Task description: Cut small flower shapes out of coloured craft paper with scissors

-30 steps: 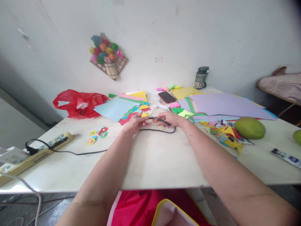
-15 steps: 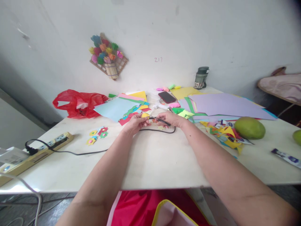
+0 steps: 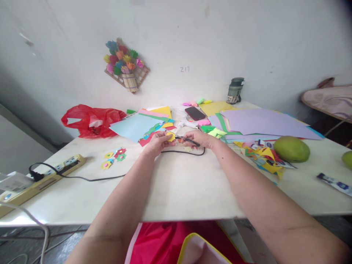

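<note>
In the centre of the frame, two hands are close together above the table [image 3: 181, 194]. The left hand [image 3: 158, 143] has its thumb and fingers closed on a small yellow paper [image 3: 171, 137], which lies in the middle of the picture. The right hand [image 3: 197, 138] has its fingers bent around the black handles of the scissors [image 3: 190, 140]; how far these fingers are spread inside the handles, I cannot tell. The blades point to the left and are at the yellow paper; whether they are cutting into it is too small to see.

A black cord [image 3: 189, 154] curves just below the hands. Above them are a white glue gun [image 3: 188, 124] and a phone [image 3: 195, 113]. Left of centre lie small paper flowers [image 3: 114, 157], with a red bag [image 3: 95, 121] higher up. At the right there are paper scraps [image 3: 265, 157], touching or just beside a green fruit [image 3: 292, 149], and a purple sheet [image 3: 261, 121] above.
</note>
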Demonstrator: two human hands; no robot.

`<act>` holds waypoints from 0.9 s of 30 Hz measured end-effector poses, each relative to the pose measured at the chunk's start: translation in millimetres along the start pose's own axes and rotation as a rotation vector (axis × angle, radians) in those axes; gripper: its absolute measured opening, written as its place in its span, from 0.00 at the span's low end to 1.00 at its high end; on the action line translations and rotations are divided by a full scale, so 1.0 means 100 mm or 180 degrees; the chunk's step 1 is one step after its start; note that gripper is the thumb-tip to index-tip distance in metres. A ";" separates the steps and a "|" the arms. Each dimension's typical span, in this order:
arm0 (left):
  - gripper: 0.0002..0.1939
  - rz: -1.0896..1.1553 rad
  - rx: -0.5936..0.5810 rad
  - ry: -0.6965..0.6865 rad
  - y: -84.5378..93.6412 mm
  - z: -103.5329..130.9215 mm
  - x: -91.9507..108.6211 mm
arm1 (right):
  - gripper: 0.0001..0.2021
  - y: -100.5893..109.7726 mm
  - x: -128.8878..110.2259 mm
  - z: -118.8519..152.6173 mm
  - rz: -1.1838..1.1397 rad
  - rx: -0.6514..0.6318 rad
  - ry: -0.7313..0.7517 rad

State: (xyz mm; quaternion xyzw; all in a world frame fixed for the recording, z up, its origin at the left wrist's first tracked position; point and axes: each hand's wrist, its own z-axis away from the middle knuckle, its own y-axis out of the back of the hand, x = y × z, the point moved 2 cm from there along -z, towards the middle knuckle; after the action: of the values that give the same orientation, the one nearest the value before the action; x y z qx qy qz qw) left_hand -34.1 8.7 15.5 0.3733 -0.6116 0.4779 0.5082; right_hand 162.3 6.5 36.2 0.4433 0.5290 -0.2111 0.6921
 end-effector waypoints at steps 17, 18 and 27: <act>0.13 0.0095 -0.0056 0.0029 -0.01 0.00 -0.01 | 0.12 0.00 0.07 -0.06 -0.0027 -0.0014 0.0137; 0.13 0.0098 -0.0042 0.0029 -0.02 0.00 0.00 | 0.12 0.00 0.07 -0.06 -0.0029 -0.0018 0.0139; 0.14 0.0121 -0.0081 0.0021 0.00 -0.01 -0.03 | 0.13 0.00 0.12 -0.10 -0.0072 0.0022 0.0202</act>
State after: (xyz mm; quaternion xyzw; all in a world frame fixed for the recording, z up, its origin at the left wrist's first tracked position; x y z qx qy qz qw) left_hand -33.0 9.8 12.9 0.3535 -0.6229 0.4808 0.5057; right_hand 160.8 16.8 25.0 0.4462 0.5550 -0.2065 0.6710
